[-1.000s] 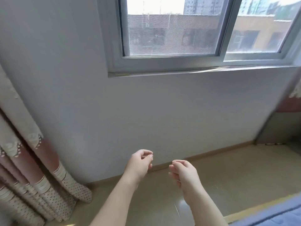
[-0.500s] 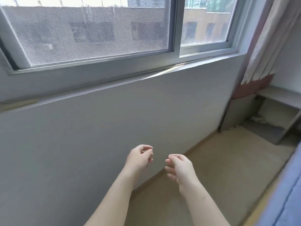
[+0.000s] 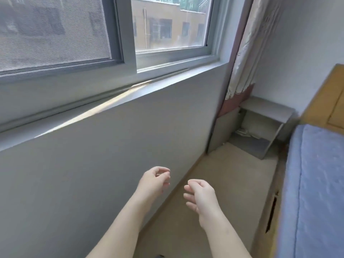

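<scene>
Grey wall is standing just left of the left hand, which is hovering in the air with fingers loosely curled, gripping nothing. Close beside it the right hand is hovering the same way, relaxed and empty, above the beige floor. Well to the right of that hand a blue bed is lying, and the window sill is running above both.

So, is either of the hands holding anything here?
No: the left hand and the right hand hang loosely curled in the air beside the grey wall, with nothing in them.
</scene>
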The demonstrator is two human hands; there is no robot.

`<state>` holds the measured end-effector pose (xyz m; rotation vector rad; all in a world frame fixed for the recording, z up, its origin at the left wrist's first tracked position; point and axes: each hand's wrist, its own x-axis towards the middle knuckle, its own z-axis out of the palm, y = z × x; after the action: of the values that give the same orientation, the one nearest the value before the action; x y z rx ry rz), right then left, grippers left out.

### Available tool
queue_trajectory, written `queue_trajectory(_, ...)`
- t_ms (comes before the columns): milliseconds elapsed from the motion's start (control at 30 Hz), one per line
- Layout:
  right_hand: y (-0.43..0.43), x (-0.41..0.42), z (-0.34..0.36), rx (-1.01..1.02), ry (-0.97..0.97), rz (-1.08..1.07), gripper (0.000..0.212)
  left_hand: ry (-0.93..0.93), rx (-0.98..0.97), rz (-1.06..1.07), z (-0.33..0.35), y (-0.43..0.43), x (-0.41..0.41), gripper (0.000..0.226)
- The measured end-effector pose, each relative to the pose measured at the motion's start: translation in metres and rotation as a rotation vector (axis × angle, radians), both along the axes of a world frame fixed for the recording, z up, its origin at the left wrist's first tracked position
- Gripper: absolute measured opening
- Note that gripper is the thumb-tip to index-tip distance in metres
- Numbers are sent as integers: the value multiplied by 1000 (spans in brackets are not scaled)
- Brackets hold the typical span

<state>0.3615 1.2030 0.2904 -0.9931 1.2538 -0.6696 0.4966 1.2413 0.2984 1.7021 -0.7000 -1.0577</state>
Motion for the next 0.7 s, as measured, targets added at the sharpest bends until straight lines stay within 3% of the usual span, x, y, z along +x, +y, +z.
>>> queue_trajectory(300,-194,8,14,-55,62,-169,9,-59,-14,-275,-2,-225,0,14)
queue_trajectory(467,-269,-21,3,31,48,-355,10,-69,40,-426,-9,-320,-27,16)
queue_trajectory(700,-389,-66,-18,80,35,-441,10,-101,70,-499,-29,-450,-74,15)
